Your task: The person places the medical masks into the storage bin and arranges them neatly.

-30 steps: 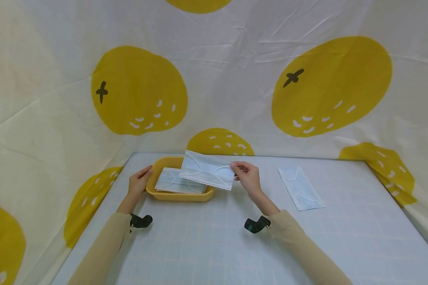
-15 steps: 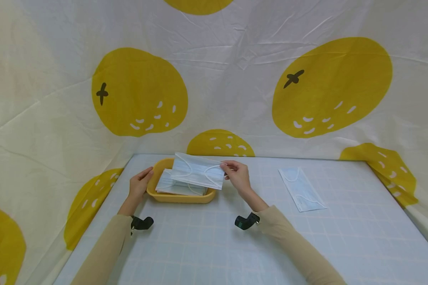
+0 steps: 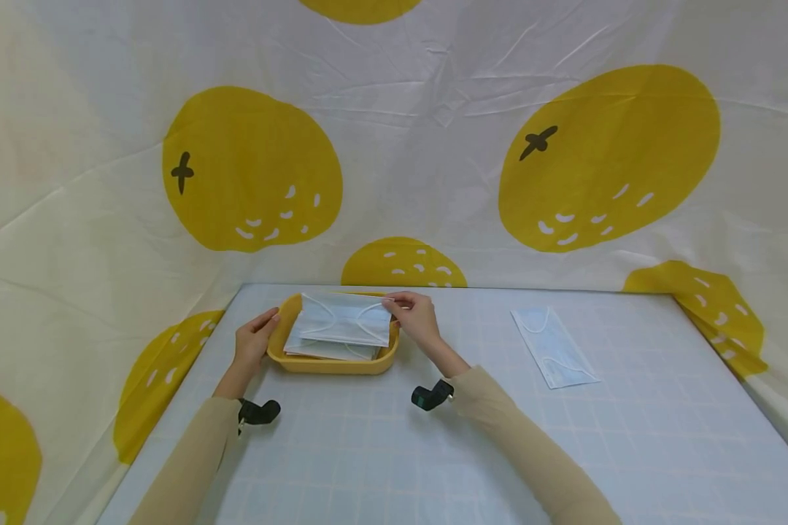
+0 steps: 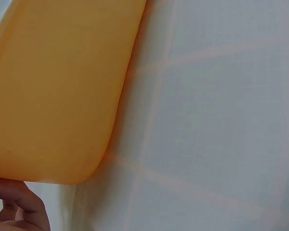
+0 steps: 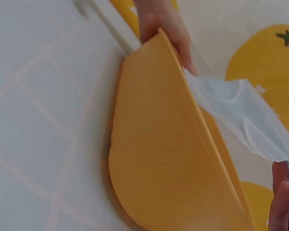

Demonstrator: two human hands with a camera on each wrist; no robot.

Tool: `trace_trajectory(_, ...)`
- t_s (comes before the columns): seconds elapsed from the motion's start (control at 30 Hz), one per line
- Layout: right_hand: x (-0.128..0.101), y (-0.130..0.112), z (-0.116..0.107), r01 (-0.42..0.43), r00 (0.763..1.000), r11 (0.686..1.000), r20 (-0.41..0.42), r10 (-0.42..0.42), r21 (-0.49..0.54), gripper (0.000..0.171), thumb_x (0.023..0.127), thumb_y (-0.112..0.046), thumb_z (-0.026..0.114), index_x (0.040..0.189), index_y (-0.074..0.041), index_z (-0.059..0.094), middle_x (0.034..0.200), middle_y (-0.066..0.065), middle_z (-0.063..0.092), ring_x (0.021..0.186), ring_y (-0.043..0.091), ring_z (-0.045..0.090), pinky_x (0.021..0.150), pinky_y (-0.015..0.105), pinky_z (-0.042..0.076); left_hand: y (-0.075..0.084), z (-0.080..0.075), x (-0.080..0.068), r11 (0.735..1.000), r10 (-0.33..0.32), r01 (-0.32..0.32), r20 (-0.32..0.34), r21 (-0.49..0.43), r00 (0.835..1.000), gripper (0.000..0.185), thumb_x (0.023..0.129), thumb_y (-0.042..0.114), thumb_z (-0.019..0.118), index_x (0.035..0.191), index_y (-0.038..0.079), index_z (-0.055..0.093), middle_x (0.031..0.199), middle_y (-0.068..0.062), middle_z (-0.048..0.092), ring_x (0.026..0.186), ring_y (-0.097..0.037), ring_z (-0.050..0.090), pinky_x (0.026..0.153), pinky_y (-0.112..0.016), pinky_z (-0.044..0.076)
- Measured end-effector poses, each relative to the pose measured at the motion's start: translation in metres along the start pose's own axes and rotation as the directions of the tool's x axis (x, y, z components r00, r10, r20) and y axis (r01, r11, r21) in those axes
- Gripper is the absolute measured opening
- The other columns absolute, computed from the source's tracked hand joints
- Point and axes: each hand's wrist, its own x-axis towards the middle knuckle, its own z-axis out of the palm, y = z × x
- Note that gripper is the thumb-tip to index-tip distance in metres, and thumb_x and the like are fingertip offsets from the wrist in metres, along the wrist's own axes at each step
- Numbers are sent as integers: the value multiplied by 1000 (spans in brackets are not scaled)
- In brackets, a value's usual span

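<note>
A light blue face mask (image 3: 346,319) is pinched at its right edge by my right hand (image 3: 415,317), over a yellow plastic basket (image 3: 333,367). Below it, more folded masks (image 3: 328,352) lie stacked inside, partly covered by the held one. My left hand (image 3: 252,343) grips the basket's left end, thumb at the rim. In the left wrist view, curled fingers (image 4: 21,204) show at the basket's end. The right wrist view shows the held mask (image 5: 245,118) sloping from the fingertips down behind the near rim, its far end hidden there.
Another face mask (image 3: 554,347) lies flat on the table right of the basket. The pale checked tablecloth (image 3: 368,445) runs up to a white curtain (image 3: 427,182) with yellow fruit prints behind and at the left.
My right hand has moved left with the pinched mask, bringing it from the basket's right side to over the stack and lower. The left hand stays at the basket's left end.
</note>
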Motion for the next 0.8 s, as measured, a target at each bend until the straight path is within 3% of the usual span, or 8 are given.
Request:
trace_trajectory(0.17, 3, -1, 7, -2, 999, 1000, 36, 2, -4, 21, 89, -20, 69, 102, -3, 73, 91, 16, 72, 76, 36, 67, 66, 43, 58, 1, 0, -1, 1000, 22, -22, -11, 4, 1000, 48, 97, 33, 55, 141, 13, 50, 147, -7, 47, 131, -18, 45, 87, -10, 47)
trace_trajectory(0.3, 4, -2, 12, -13, 998, 1000, 59, 14, -21, 22, 89, -19, 69, 103, -2, 73, 90, 16, 71, 78, 41, 66, 68, 47, 58, 1, 0, -1, 1000, 31, -31, -18, 6, 999, 47, 97, 30, 56, 140, 12, 51, 146, -7, 48, 130, -18, 46, 85, -9, 47)
trace_trajectory(0.67, 3, 2, 20, -20, 997, 993, 66, 27, -114, 23, 91, -24, 67, 105, -7, 73, 90, 13, 70, 78, 35, 68, 69, 45, 58, 0, 1, -1, 999, 28, -28, -31, 18, 999, 46, 97, 32, 55, 140, 14, 51, 146, -7, 48, 131, -17, 45, 91, -12, 46)
trace_trajectory(0.8, 3, 5, 22, 12, 997, 992, 80, -2, -129, 20, 90, -20, 67, 104, -7, 73, 92, 13, 72, 79, 36, 68, 63, 37, 58, 1, 2, -2, 999, 26, -26, -33, 25, 999, 47, 97, 34, 55, 140, 14, 51, 146, -7, 48, 131, -17, 45, 97, -17, 45)
